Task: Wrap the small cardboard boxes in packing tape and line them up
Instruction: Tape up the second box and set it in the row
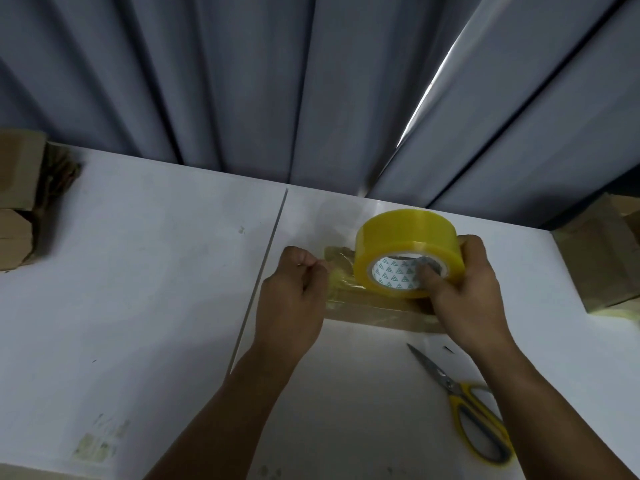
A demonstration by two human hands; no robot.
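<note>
A small cardboard box [377,311] lies on the white table [156,289] between my hands, partly covered in clear tape. My right hand [464,289] grips a yellow roll of packing tape [405,244] above the box, thumb inside its core. My left hand [294,296] pinches the pulled-out tape end [337,271] at the box's left end. The strip runs from my left fingers to the roll.
Yellow-handled scissors [464,407] lie on the table near my right forearm. Cardboard boxes [20,199] are stacked at the far left edge. More boxes [602,251] sit at the right edge. Grey curtains [311,81] hang behind the table.
</note>
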